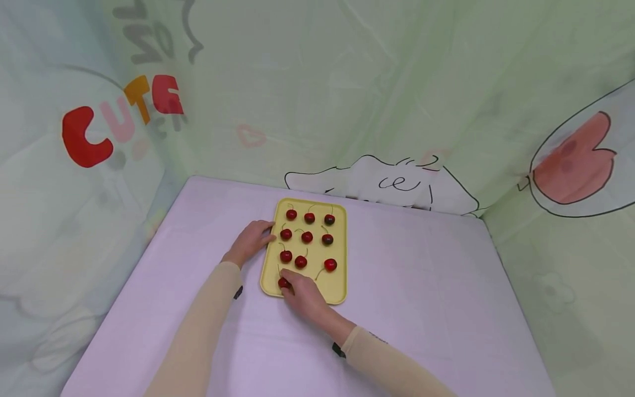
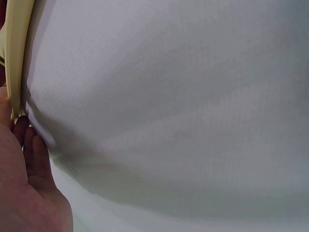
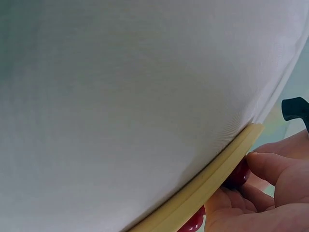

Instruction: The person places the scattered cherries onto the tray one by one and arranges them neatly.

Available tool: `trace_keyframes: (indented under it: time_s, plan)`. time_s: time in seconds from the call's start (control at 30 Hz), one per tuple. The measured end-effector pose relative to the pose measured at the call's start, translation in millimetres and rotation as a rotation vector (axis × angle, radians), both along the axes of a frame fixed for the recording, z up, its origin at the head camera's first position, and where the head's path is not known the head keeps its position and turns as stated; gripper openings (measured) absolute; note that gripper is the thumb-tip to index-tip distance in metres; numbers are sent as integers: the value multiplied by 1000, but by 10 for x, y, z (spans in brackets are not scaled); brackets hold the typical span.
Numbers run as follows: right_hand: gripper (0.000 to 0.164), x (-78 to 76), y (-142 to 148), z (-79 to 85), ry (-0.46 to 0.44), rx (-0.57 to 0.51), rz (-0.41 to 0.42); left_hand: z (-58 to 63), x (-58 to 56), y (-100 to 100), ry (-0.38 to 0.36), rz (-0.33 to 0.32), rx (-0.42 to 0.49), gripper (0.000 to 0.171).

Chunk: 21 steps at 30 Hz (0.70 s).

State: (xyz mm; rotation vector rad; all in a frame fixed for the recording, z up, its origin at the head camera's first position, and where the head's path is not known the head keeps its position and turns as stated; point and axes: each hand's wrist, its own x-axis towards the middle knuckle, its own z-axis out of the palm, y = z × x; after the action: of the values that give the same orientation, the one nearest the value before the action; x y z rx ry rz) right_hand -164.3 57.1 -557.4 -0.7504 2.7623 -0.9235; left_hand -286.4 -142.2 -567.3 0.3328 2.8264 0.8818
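A yellow tray lies on the table with rows of dark red cherries, stems attached. My left hand holds the tray's left rim; in the left wrist view the left hand has its fingers at the outer side of the rim. At the tray's near left corner my right hand pinches a cherry between thumb and fingers. The right wrist view shows that cherry in the right hand, close to the tray's rim. Just beyond it are two cherries, a left one and a middle one.
Another cherry lies to the right, its stem pointing toward me. A pale lilac cloth covers the table. Printed curtains hang behind and at both sides. A dark piece shows near the right wrist.
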Motion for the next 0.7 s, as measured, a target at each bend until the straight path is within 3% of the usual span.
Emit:
trace_keyframes:
  time_s: [0.3,0.53,0.7]
  plan:
    - [40,-9,15,-14,-2,-23,-10,-21,-35,-5,13,-7,2,52]
    - [43,-6,85,123,-31,-41,-28,-7,-17,-21,26,-16,27,52]
    - [46,-35,229,227,2,-78,-63,-26,-18,-30,24,-15,20,52]
